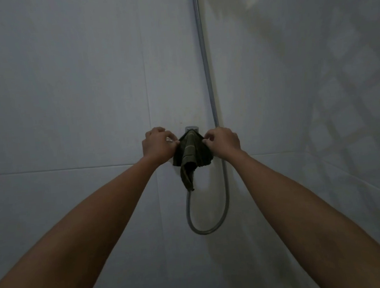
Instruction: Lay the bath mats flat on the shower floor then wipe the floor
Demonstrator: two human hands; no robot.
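A dark olive cloth (191, 156) hangs over a chrome shower tap (191, 128) on the tiled wall straight ahead. My left hand (158, 145) pinches the cloth's left edge. At the cloth's right edge, my right hand (223, 141) pinches it too. Both arms reach forward at full length. A tail of the cloth droops down below the tap. No bath mat and no floor are in view.
A grey shower hose (204, 50) runs down the wall corner and loops (206, 231) below the tap. Pale tiled walls (65, 97) meet in a corner just right of the tap. The right wall (317, 86) carries patterned shadows.
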